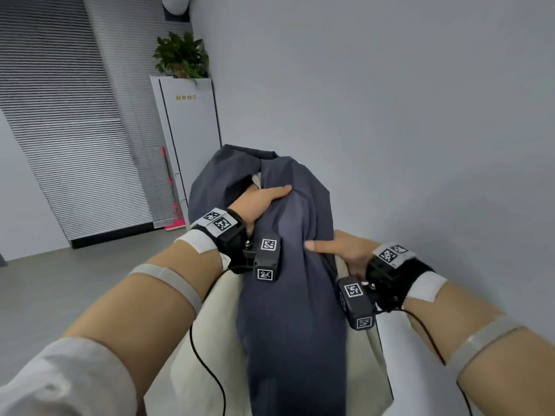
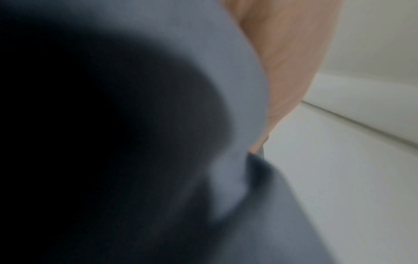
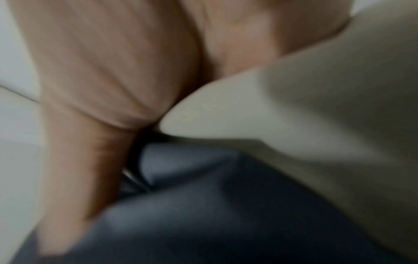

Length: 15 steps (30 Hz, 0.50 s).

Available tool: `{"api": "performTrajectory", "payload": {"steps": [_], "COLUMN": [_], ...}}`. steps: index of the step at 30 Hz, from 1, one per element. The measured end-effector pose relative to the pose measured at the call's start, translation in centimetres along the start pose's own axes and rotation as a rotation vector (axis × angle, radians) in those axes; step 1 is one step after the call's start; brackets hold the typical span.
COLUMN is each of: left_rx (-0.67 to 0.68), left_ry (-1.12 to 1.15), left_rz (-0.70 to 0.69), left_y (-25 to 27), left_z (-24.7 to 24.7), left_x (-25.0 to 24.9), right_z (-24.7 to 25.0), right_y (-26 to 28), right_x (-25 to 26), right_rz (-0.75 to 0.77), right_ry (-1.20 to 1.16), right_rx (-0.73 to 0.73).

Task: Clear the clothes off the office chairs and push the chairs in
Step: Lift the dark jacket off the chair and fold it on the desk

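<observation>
A dark navy garment [image 1: 294,295] hangs bunched between my two hands in the head view, with a cream garment [image 1: 216,340] under it. My left hand [image 1: 264,196] grips the navy cloth near its top, thumb laid across the fold. My right hand [image 1: 339,250] grips the bundle lower on its right side, thumb pressed on the navy cloth. The left wrist view is blurred and shows navy fabric [image 2: 237,80] against my palm. In the right wrist view my fingers [image 3: 101,71] curl round navy cloth [image 3: 203,205] and cream cloth [image 3: 294,107]. No chair is in view.
A white fridge [image 1: 192,133] with a potted plant [image 1: 181,55] on top stands in the far corner. A pink broom [image 1: 172,193] leans beside it. Grey blinds [image 1: 69,115] cover the left wall; a bare grey wall [image 1: 390,115] fills the right. Grey floor [image 1: 75,280] lies at left.
</observation>
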State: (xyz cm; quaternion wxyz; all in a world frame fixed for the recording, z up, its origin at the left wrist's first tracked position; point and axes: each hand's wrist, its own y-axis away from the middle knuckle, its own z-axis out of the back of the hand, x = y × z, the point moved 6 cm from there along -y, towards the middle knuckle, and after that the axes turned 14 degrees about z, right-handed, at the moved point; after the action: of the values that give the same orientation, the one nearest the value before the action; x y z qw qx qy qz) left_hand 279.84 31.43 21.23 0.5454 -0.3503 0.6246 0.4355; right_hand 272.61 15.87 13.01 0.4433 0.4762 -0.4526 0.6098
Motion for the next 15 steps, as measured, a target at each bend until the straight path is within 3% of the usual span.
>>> {"api": "performTrajectory", "payload": {"steps": [4, 6, 9, 12, 15], "left_rx": [-0.009, 0.069, 0.094, -0.065, -0.256], "left_ry": [-0.081, -0.163, -0.262, -0.250, -0.309], "left_rz": [-0.004, 0.088, 0.227, 0.164, 0.054], "left_y": [0.6, 1.3, 2.6, 4.4, 6.8], "left_z": [2.5, 4.3, 7.5, 10.7, 14.5], "left_x": [0.6, 2.8, 7.5, 8.8, 6.6], "right_z": [0.4, -0.3, -2.1, -5.2, -7.6], "right_y": [-3.5, -5.3, -8.9, -12.6, -14.2], "right_x": [0.8, 1.7, 1.9, 2.5, 6.2], "right_rz": [0.208, 0.331, 0.360, 0.301, 0.158], "right_ry": [0.114, 0.013, -0.079, 0.026, 0.518], "right_rx": [-0.163, -0.219, -0.293, -0.175, -0.025]}}
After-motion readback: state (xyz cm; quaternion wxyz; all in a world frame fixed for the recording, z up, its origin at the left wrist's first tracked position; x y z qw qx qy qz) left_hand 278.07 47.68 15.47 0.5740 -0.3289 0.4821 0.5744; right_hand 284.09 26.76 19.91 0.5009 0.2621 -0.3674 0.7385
